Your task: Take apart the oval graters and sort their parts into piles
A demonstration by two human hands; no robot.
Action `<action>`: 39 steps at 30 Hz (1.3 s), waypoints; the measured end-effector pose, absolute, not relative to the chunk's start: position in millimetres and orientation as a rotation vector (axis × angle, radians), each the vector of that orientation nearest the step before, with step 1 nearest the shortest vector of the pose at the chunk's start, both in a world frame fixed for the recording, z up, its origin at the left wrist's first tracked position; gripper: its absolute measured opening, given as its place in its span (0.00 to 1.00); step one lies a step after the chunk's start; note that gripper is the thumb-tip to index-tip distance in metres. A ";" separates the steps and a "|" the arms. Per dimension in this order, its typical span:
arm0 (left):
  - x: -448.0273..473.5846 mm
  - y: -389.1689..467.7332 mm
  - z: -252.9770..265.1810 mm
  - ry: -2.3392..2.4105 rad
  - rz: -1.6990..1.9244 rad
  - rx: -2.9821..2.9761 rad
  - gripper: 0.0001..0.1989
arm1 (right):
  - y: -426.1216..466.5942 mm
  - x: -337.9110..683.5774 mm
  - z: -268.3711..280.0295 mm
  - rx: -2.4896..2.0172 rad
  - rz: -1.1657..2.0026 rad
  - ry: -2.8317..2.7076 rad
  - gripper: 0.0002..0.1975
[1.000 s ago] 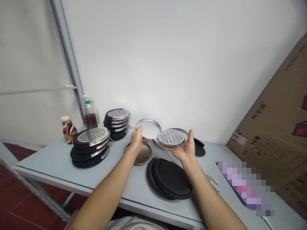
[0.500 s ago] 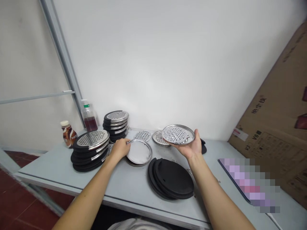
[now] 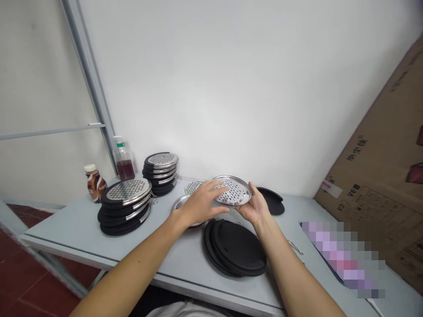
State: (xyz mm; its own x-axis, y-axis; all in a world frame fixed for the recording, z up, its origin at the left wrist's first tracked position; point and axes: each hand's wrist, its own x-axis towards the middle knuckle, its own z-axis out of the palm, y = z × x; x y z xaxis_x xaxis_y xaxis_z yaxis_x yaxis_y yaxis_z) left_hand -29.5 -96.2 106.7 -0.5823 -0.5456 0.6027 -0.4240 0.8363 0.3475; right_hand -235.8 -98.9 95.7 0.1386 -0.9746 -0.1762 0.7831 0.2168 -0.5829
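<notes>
Head view: I have the right hand holding a round metal dish by its right side, thumb up along the edge and the palm and other fingers under it. Inside that dish I see a grater plate, its rows of holes facing up. The dish is raised above the tabletop and tilted a little towards me.

The left hand is empty and wide, its fingers spread over the near left part of the dish and its thumb well apart from them; I can't tell from here whether the fingertips touch the metal.

Under the left hand and wrist I make out a shallow metal pan, mostly covered from view. Just behind that hand lies another grater plate, partly hidden.

On my side of the held dish, below the two hands, sits a pile of black covers. A further black piece lies just behind the right hand, to its right. Near the right forearm I see a metal clip.

Well to the left of the grip stand two stacks of black-cased graters, a front stack and a rear stack, each topped by a perforated metal face. Beyond them are a brown bottle and a clear bottle of dark red liquid.
</notes>
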 end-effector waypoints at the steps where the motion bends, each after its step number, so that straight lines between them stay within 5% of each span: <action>1: -36.2 -97.0 109.3 -2.292 -0.289 0.650 0.25 | -98.6 -234.3 95.9 -0.407 -1.326 0.611 0.24; 11: -22.4 -118.9 128.8 -2.302 -0.755 0.597 0.13 | -104.3 -237.9 89.4 -0.510 -1.620 1.050 0.08; 14: -21.6 -125.5 131.9 -1.991 -0.980 0.723 0.10 | -107.9 -242.9 85.0 -0.531 -1.644 1.136 0.08; 19: -16.6 -164.0 110.2 -1.255 -1.045 1.023 0.12 | -120.1 -253.1 69.5 -0.526 -1.632 1.265 0.08; 28: -0.3 -199.5 61.6 -1.074 -1.202 1.361 0.17 | -139.0 -250.1 47.7 -0.574 -1.440 1.087 0.05; 39: 11.0 -167.2 76.4 -1.548 -0.620 1.536 0.08 | -136.5 -265.4 37.9 -0.800 -1.571 1.272 0.24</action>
State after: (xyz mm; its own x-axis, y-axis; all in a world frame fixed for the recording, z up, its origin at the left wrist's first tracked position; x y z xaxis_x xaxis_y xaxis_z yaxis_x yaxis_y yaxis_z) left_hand 11.0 -167.2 76.4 0.1123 -0.9690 0.2199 -0.5495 0.1238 0.8263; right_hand -265.4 -136.5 37.9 -0.3547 -0.9327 -0.0650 0.2578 -0.0307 -0.9657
